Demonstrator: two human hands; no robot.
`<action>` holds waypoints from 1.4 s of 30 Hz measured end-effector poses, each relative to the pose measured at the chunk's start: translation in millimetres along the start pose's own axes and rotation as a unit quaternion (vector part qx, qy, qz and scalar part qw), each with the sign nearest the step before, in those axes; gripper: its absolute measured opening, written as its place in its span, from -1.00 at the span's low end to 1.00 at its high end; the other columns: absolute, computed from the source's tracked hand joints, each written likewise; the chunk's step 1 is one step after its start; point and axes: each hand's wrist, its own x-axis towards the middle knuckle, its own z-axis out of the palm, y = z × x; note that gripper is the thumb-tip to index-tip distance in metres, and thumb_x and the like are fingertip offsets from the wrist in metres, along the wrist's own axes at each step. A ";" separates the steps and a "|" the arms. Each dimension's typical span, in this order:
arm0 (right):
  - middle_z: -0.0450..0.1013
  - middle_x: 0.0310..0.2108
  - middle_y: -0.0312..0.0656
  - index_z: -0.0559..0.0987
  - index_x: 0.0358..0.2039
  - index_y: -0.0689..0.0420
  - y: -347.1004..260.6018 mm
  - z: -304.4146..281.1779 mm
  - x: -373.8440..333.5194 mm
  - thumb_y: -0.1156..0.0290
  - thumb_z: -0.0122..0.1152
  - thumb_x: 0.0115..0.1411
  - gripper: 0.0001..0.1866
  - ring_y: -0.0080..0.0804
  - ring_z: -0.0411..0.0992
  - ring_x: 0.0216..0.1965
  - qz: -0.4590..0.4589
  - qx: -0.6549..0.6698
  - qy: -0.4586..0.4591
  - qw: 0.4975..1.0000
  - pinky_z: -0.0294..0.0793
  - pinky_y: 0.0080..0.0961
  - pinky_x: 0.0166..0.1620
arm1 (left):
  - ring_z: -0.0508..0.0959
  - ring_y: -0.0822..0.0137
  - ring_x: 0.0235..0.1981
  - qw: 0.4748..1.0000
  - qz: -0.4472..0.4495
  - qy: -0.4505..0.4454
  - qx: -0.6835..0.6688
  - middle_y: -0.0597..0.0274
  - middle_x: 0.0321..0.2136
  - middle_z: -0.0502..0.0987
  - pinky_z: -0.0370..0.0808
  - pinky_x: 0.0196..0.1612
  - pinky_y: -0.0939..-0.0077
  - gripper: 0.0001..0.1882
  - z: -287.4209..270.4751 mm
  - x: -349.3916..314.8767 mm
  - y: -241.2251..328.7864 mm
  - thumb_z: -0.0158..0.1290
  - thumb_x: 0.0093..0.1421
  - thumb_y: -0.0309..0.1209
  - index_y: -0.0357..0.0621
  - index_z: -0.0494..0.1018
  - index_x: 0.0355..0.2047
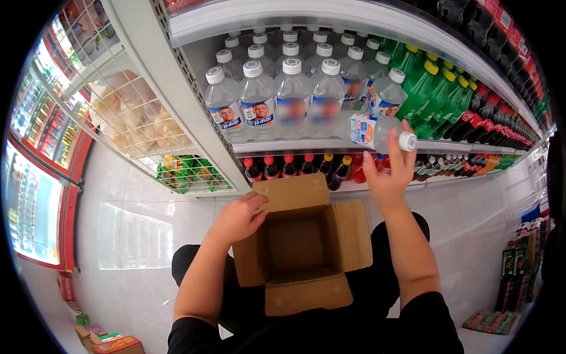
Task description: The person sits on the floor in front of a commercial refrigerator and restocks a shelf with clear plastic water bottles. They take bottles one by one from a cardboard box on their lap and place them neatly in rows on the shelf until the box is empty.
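Note:
In my right hand [392, 174] is a clear plastic bottle [383, 131] with a white cap and a blue, white and orange label. The bottle is tipped nearly on its side at the shelf's front edge, its cap toward the right; my fingers and thumb are around its neck end. An open cardboard box [298, 295] sits between my knees with its flaps folded out, and no items show inside. My left hand [239, 218] grips the box at its far left corner, fingers bent over the edge beside the far flap.
Rows of white-capped clear bottles [292, 88] stand upright on the shelf [283, 146]. Green bottles [433, 88] with yellow caps are to their right. Dark and red drinks [306, 168] line the shelf below. A white wire rack [141, 106] and a red-framed fridge [69, 218] are at left.

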 end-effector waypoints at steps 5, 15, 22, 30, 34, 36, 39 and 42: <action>0.41 0.15 0.20 0.57 0.12 0.26 3.7 -4.7 2.2 0.53 0.48 -0.03 -0.38 0.10 0.46 0.14 0.032 0.022 0.052 0.998 0.56 -0.15 0.09 | 0.61 -0.11 -0.22 1.000 0.007 0.001 0.006 0.06 -0.18 0.59 0.59 -0.20 0.05 -0.77 1.6 1.0 -1.6 0.16 0.24 -0.36 -0.15 0.54 -0.12; 0.29 0.09 0.11 0.53 0.11 0.00 -76.9 46.6 -123.4 0.31 0.35 0.21 -0.55 0.18 0.45 0.06 0.255 0.167 -0.469 0.829 0.55 -0.07 0.01 | 0.63 -0.06 -0.14 0.998 -0.025 -0.051 0.022 -0.04 -0.16 0.59 0.59 -0.09 0.10 -0.67 4.3 0.8 -7.4 0.20 0.21 -0.38 -0.16 0.52 -0.02; 0.20 0.16 0.13 0.54 0.04 -0.01 -98.1 78.3 -214.3 0.40 0.29 0.16 -0.61 0.26 0.40 0.06 0.089 0.093 -0.548 0.826 0.63 -0.05 -0.08 | 0.62 -0.06 -0.03 0.940 -0.140 -0.240 0.201 0.05 -0.08 0.61 0.53 0.01 -0.05 -0.57 25.3 -11.4 -25.7 0.14 0.28 -0.09 -0.01 0.49 0.07; 0.22 0.17 0.24 0.39 0.17 0.04 -113.1 74.4 -230.3 0.29 0.27 0.23 -0.49 0.32 0.34 0.13 0.051 0.074 -0.589 0.803 0.56 0.10 -0.04 | 0.62 -0.05 -0.03 0.941 -0.152 -0.238 0.187 0.03 -0.08 0.62 0.53 0.00 -0.01 -0.56 25.2 -15.5 -29.1 0.14 0.28 -0.04 0.01 0.52 0.04; 0.23 0.17 0.23 0.38 0.16 0.14 -110.3 98.6 -288.2 0.31 0.15 0.31 -0.56 0.30 0.33 0.15 0.403 -0.007 -0.630 0.664 0.47 0.15 0.10 | 0.58 -0.15 0.02 0.936 -0.153 -0.260 0.181 -0.09 -0.03 0.57 0.53 0.06 -0.01 -0.50 22.0 -13.7 -26.5 0.10 0.30 -0.05 -0.01 0.45 0.15; 0.24 0.17 0.21 0.39 0.13 0.16 -103.5 114.3 -302.4 0.31 0.11 0.33 -0.60 0.27 0.33 0.17 0.491 -0.079 -0.611 0.615 0.43 0.15 0.15 | 0.57 -0.14 0.04 0.929 -0.156 -0.277 0.187 -0.08 -0.01 0.57 0.53 0.07 -0.01 -0.50 19.9 -13.6 -25.7 0.10 0.30 -0.05 -0.02 0.45 0.14; 0.24 0.18 0.18 0.29 0.18 0.15 -72.9 137.3 -351.0 0.16 0.14 0.34 -0.48 0.26 0.33 0.18 0.489 -0.170 -0.632 0.578 0.39 0.16 0.19 | 0.55 -0.13 0.07 0.920 -0.172 -0.300 0.186 -0.07 0.02 0.55 0.53 0.07 -0.01 -0.50 20.0 -11.2 -21.1 0.11 0.30 -0.04 -0.02 0.45 0.14; 0.26 0.21 0.16 0.23 0.23 0.11 -57.2 145.2 -381.6 0.05 0.16 0.32 -0.38 0.22 0.33 0.21 0.369 -0.208 -0.716 0.556 0.41 0.11 0.19 | 0.55 -0.12 0.08 0.912 -0.188 -0.320 0.174 -0.06 0.04 0.54 0.53 0.08 0.00 -0.50 18.0 -10.6 -20.0 0.11 0.30 -0.03 -0.02 0.45 0.13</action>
